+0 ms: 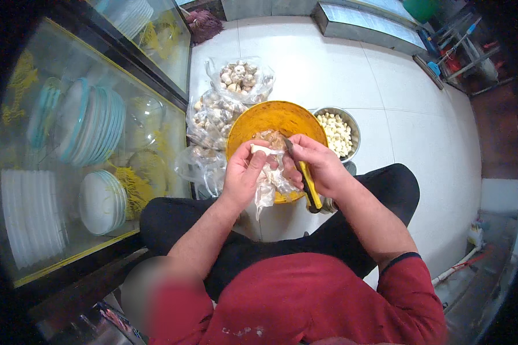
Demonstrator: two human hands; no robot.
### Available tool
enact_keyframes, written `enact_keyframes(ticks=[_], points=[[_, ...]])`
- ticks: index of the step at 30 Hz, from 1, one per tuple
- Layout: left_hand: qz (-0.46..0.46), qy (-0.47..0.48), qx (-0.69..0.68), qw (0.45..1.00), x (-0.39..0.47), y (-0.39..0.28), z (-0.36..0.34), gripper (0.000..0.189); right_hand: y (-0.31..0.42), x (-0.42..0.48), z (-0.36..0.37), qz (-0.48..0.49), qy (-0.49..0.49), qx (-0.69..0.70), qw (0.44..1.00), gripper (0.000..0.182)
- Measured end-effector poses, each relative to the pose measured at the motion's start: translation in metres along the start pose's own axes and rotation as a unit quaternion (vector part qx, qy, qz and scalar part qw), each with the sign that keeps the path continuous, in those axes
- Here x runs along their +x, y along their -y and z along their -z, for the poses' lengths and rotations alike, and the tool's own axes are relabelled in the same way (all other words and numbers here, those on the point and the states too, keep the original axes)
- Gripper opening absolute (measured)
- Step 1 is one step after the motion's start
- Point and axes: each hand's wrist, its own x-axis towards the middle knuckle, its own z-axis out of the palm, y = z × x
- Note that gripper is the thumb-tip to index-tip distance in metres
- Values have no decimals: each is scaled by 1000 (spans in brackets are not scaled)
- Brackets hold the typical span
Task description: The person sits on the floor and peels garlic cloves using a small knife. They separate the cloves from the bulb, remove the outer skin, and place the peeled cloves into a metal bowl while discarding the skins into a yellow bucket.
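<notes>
My left hand [246, 170] pinches a pale garlic clove [261, 149] between thumb and fingers. Gripped in my right hand [317, 161] is a small knife [309, 183] with a yellow and black handle, its dark blade close to the clove. Both hands are over a yellow bucket [280, 111] standing between my legs. Thin plastic or papery skin [265, 194] hangs below the hands over the near rim, and brownish scraps lie inside. Right of the bucket, a metal bowl [357, 133] holds many peeled cloves [336, 131].
Clear plastic bags of whole garlic bulbs [238, 77] stand left of and behind the bucket. A glass-fronted cabinet [155, 108] with stacked plates [97, 123] flanks my left side. Behind on the tiled floor [280, 47] are a mop head [203, 26] and a metal step [367, 26].
</notes>
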Motion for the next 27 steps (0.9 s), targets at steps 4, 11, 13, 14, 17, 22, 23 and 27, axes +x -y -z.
enact_keyframes(ticks=[4,11,13,14,17,22,23,27], points=[[11,-42,48,998,2,-6,-3,28,-3,-5,-7,70,-103,-279,952,45],[-33,65,185,980,-3,12,6,43,-1,-2,-5,284,-60,-530,797,19],[-46,112,280,952,-2,6,5,45,-3,-1,-2,272,-61,-533,799,14],[-37,129,314,940,-4,2,3,45,-4,-4,-3,260,-69,-531,804,12],[-44,162,399,901,0,-4,5,45,-4,-3,3,243,-72,-559,789,11],[-90,191,453,866,0,3,13,47,-2,-2,3,225,-55,-573,786,13],[-96,193,456,863,2,4,12,47,-1,-2,3,210,-57,-566,795,13],[-77,219,481,846,4,5,13,51,1,-4,-3,202,-61,-571,793,14]])
